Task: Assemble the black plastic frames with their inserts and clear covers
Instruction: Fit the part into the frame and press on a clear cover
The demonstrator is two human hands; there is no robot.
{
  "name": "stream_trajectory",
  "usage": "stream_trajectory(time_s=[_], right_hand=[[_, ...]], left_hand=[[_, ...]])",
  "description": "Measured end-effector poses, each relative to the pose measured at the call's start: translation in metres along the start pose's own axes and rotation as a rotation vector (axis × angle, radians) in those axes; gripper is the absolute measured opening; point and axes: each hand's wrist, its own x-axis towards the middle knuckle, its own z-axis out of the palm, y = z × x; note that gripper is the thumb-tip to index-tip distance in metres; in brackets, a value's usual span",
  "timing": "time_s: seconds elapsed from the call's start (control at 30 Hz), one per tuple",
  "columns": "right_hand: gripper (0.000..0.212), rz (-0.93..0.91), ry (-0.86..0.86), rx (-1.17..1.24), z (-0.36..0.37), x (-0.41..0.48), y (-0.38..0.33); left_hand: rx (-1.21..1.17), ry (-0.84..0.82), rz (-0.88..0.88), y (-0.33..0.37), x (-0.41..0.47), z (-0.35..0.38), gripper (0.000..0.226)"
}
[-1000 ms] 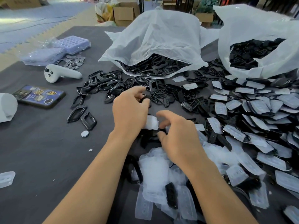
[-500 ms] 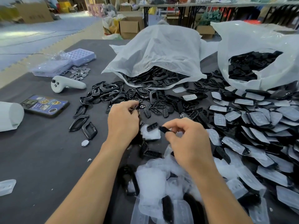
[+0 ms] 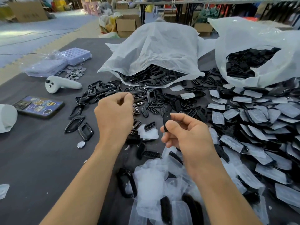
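R hand point(image 3: 186, 135) pinched a slim black plastic insert point(image 3: 166, 119); L hand point(image 3: 116, 114) curled, contents hidden. Loose black plastic frames point(image 3: 103, 90), white plastic bag point(image 3: 155, 51) beyond on grey counter point(image 3: 32, 159).

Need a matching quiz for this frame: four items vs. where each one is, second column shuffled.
Items:
1. phone
2. controller
3. coins
4. black insert

Places:
A. pinched in the right hand
B. beside the purple trays
C. next to the white roll
D. between the coins and the phone

Pairs: 1-C, 2-D, 3-B, 4-A
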Motion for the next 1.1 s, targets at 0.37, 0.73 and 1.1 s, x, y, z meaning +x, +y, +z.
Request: stream_trajectory(time_s=[0.37,0.73,1.1], right_hand=[[0.020,0.020,-0.023,0.062,-0.004,0.003,0.000],[0.020,-0.093,0.120,-0.292,-0.006,0.006,0.006],[0.034,-0.043,-0.032,-0.159,-0.005,0.004,0.002]], left_hand=[[-0.646,-0.325,-0.407,-0.002,-0.048,-0.016,0.032],[-0.735,-0.525,-0.320,-0.001,-0.045,-0.016,0.019],[-0.697,-0.597,-0.292,-0.003,-0.047,-0.015,0.033]])
